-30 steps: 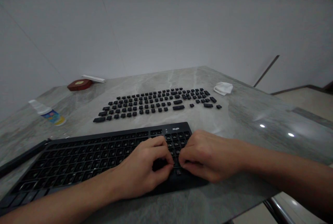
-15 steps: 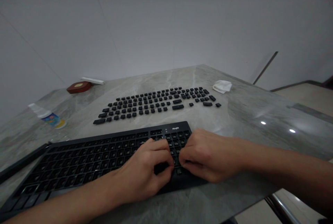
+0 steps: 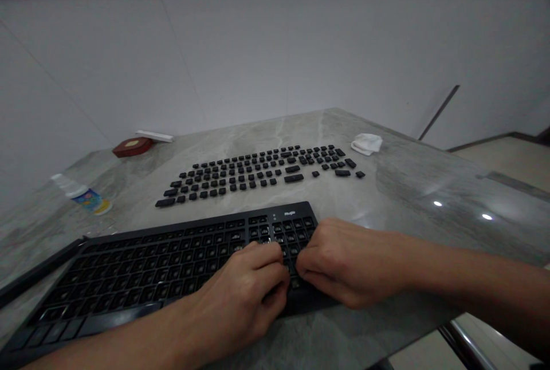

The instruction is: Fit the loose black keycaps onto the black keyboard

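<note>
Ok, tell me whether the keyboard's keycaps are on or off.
Off. The keyboard shows bare key sockets, and the keycaps lie in rows on the table behind it.

A polished stone-look counter [image 3: 412, 187], grey and veined, smooth enough to mirror two ceiling lights to the right of the fingers [image 3: 275, 264]. Under the fingers lies a keyboard [image 3: 172, 261] of matt black plastic, its bare frame dull. Beyond the fingers, loose keycaps [image 3: 258, 169] in the same matt black plastic lie in rows. Farther off to the right sits a crumpled white cloth or tissue [image 3: 366, 143], soft and unshiny. Far to the left lies a clear plastic bottle [image 3: 81, 193] with a glossy printed label. Behind, the wall [image 3: 275, 55] is smooth, pale panelling with a faint satin sheen.
</note>
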`<action>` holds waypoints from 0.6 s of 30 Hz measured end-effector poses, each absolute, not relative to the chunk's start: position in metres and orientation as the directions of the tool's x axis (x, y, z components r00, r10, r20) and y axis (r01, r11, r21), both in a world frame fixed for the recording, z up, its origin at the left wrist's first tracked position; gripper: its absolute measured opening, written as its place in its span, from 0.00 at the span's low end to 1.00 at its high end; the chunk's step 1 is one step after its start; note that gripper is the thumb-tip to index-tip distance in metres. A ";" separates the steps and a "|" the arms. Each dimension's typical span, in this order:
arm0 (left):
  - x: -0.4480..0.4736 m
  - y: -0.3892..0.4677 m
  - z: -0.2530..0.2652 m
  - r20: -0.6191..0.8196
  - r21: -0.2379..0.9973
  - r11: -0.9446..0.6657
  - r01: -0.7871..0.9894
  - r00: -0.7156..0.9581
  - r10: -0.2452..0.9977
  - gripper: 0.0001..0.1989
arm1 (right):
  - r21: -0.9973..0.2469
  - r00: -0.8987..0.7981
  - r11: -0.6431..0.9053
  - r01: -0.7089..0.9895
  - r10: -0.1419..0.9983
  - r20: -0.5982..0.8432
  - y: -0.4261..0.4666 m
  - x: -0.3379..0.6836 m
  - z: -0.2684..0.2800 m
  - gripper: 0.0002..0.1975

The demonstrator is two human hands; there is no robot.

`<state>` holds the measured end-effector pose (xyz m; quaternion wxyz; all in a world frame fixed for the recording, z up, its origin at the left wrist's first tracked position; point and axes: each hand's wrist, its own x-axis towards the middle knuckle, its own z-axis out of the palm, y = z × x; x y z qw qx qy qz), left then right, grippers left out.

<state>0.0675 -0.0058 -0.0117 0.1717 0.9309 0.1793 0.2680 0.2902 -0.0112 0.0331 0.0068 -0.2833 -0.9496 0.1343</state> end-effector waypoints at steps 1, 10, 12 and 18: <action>0.068 -0.008 -0.012 0.442 0.411 -0.877 0.249 0.787 0.431 0.12 | -0.266 -0.838 0.800 0.538 0.542 -0.065 -0.011 0.290 0.033 0.06; 0.070 -0.020 -0.017 0.454 0.317 -0.893 0.320 0.775 0.439 0.13 | -0.268 -0.790 0.749 0.606 0.604 -0.100 -0.017 0.287 0.037 0.05; 0.071 -0.021 -0.018 0.457 0.319 -0.888 0.330 0.768 0.450 0.13 | -0.275 -0.783 0.739 0.615 0.613 -0.104 -0.018 0.286 0.037 0.05; 0.075 -0.021 -0.020 0.479 0.330 -0.879 0.345 0.741 0.471 0.13 | -0.266 -0.750 0.707 0.655 0.652 -0.111 -0.022 0.283 0.040 0.05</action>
